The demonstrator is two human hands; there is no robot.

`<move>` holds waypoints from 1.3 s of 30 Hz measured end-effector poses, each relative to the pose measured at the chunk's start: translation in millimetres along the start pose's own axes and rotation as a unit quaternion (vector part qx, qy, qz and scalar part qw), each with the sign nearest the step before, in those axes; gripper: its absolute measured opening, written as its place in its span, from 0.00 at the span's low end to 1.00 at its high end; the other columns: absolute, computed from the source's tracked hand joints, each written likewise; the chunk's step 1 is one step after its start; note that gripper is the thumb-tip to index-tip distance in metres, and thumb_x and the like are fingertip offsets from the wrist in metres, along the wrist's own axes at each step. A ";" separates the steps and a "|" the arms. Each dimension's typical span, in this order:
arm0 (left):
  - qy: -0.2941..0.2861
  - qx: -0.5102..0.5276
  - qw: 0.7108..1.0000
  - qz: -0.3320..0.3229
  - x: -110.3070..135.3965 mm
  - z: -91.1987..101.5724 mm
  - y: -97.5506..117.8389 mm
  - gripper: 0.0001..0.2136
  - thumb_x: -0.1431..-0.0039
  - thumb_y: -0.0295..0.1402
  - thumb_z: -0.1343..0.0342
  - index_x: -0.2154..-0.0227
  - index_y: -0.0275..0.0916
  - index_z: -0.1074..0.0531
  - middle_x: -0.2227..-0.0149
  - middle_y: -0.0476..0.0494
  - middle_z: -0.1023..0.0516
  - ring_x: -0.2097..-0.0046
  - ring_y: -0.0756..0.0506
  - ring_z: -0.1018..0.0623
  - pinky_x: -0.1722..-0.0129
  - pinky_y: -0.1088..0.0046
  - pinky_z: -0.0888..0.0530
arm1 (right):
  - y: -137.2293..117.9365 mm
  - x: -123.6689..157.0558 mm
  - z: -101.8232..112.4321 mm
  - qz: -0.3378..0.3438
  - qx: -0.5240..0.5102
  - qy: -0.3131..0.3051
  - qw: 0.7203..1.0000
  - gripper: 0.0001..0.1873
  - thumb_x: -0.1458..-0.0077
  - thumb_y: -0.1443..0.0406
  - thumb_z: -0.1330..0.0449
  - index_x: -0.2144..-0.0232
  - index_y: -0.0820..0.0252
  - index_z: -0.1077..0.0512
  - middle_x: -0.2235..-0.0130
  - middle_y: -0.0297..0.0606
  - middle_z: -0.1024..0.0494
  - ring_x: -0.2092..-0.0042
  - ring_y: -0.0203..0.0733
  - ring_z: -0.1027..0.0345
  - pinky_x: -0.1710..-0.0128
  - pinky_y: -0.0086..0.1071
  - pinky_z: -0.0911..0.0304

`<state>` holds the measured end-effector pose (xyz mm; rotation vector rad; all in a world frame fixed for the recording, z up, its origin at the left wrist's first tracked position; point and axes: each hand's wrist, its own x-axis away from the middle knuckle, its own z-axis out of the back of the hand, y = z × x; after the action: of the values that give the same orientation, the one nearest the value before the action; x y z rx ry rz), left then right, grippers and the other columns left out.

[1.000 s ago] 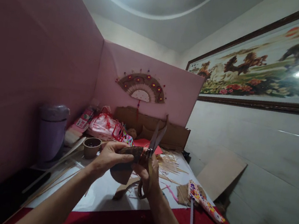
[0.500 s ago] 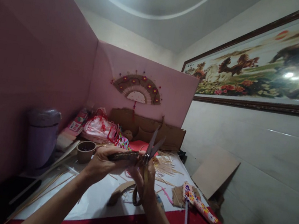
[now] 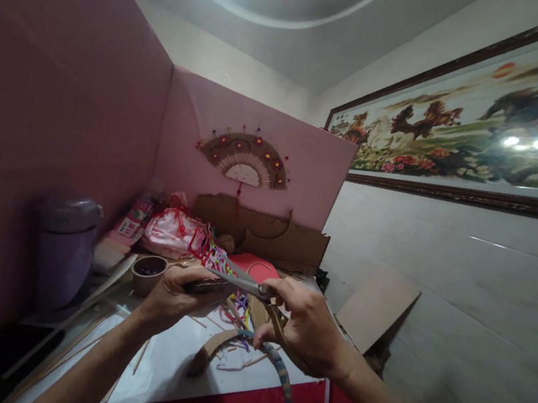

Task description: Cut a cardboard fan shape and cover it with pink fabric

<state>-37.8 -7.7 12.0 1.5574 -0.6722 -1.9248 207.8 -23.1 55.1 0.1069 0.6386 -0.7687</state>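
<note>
My left hand (image 3: 176, 299) is closed around a brown piece that looks like cardboard (image 3: 204, 285), seen nearly edge-on above the table. My right hand (image 3: 311, 326) grips the handles of a pair of scissors (image 3: 249, 285). Their blades are parted and point left, lying at the cardboard's edge; whether they bite into it I cannot tell. Below my hands, a curved cardboard strip (image 3: 212, 349), partly wrapped in blue at its right end, rests on the white table covering (image 3: 156, 380).
A brown cup (image 3: 148, 278) with dark contents stands left of my left hand, before a pink bag (image 3: 171, 231). Colourful cords (image 3: 217, 258) and thin sticks lie about. Behind are torn cardboard (image 3: 302, 247) and a decorated fan (image 3: 245, 157). A purple container (image 3: 63, 258) stands at left.
The scissors have swung from pointing upward to pointing left, onto the cardboard piece. My right hand has moved right and now grips the handles from the right side.
</note>
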 end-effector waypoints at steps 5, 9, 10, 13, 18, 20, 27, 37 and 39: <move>-0.032 -0.027 0.999 -0.013 -0.2 -1.0 4.0 0.09 0.52 0.33 0.38 0.69 0.34 0.21 0.70 0.41 0.23 0.66 0.46 0.25 0.65 0.71 0.28 | 7.8 -2.8 7.9 0.035 0.063 -0.041 0.997 0.35 0.62 0.41 0.38 0.60 0.60 0.31 0.66 0.40 0.29 0.66 0.41 0.36 0.68 0.32 0.45; -0.026 -0.041 0.998 -0.037 0.2 -0.5 0.8 0.08 0.53 0.33 0.37 0.71 0.35 0.20 0.72 0.41 0.22 0.68 0.46 0.25 0.67 0.72 0.28 | 14.2 -6.2 15.2 0.069 0.064 -0.058 0.994 0.38 0.63 0.39 0.39 0.58 0.60 0.32 0.65 0.41 0.29 0.65 0.42 0.37 0.66 0.33 0.44; -0.021 -0.044 0.998 -0.042 0.3 -0.4 0.1 0.08 0.53 0.33 0.37 0.71 0.35 0.20 0.72 0.41 0.22 0.68 0.46 0.25 0.68 0.72 0.28 | 15.4 -6.9 16.9 0.077 0.064 -0.063 0.993 0.38 0.64 0.39 0.39 0.58 0.60 0.32 0.64 0.41 0.29 0.65 0.42 0.37 0.66 0.33 0.44; -0.014 -0.048 0.997 -0.052 0.1 -0.1 0.1 0.08 0.54 0.33 0.36 0.72 0.35 0.20 0.74 0.42 0.23 0.69 0.46 0.25 0.68 0.71 0.28 | 17.5 -8.5 21.7 0.088 0.066 -0.078 0.991 0.40 0.64 0.38 0.40 0.56 0.59 0.32 0.63 0.42 0.29 0.64 0.43 0.37 0.65 0.34 0.43; -0.009 -0.049 0.997 -0.060 -0.4 -1.0 4.5 0.08 0.56 0.34 0.36 0.73 0.36 0.20 0.75 0.41 0.23 0.69 0.45 0.25 0.68 0.70 0.28 | 15.6 -10.4 29.2 0.093 0.083 -0.098 0.987 0.40 0.63 0.37 0.42 0.56 0.60 0.31 0.63 0.43 0.29 0.63 0.45 0.36 0.64 0.36 0.41; -0.004 -0.051 0.997 -0.061 -0.1 -1.8 5.8 0.08 0.56 0.35 0.35 0.73 0.36 0.20 0.75 0.42 0.23 0.69 0.45 0.25 0.68 0.70 0.28 | 14.0 -11.6 32.3 0.095 0.095 -0.102 0.986 0.41 0.62 0.37 0.43 0.56 0.61 0.31 0.63 0.44 0.29 0.63 0.46 0.36 0.63 0.37 0.41; -0.004 -0.062 0.997 -0.055 1.0 -2.1 8.0 0.08 0.55 0.34 0.36 0.72 0.36 0.20 0.74 0.42 0.23 0.70 0.46 0.26 0.70 0.71 0.29 | 15.5 -14.1 38.6 0.100 0.098 -0.106 0.984 0.41 0.63 0.37 0.42 0.56 0.61 0.31 0.63 0.44 0.29 0.62 0.46 0.36 0.63 0.37 0.42; -0.013 -0.054 0.997 -0.053 -0.4 -1.4 10.0 0.07 0.55 0.34 0.36 0.74 0.36 0.20 0.74 0.42 0.23 0.69 0.46 0.26 0.68 0.72 0.28 | 14.3 -11.4 37.3 0.098 0.108 -0.109 0.983 0.39 0.61 0.37 0.43 0.59 0.62 0.29 0.66 0.43 0.28 0.67 0.43 0.34 0.69 0.33 0.43; -0.017 -0.052 0.998 -0.042 -0.3 -1.4 11.5 0.08 0.54 0.35 0.37 0.72 0.36 0.20 0.74 0.42 0.23 0.69 0.46 0.26 0.68 0.72 0.28 | 14.9 -10.3 36.4 0.104 0.120 -0.100 0.982 0.38 0.60 0.37 0.43 0.60 0.63 0.29 0.67 0.43 0.27 0.69 0.42 0.34 0.70 0.32 0.44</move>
<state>-35.1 -15.8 19.9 1.5127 -0.5194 -2.0196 230.4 -17.4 88.4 0.3081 0.3354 -0.6416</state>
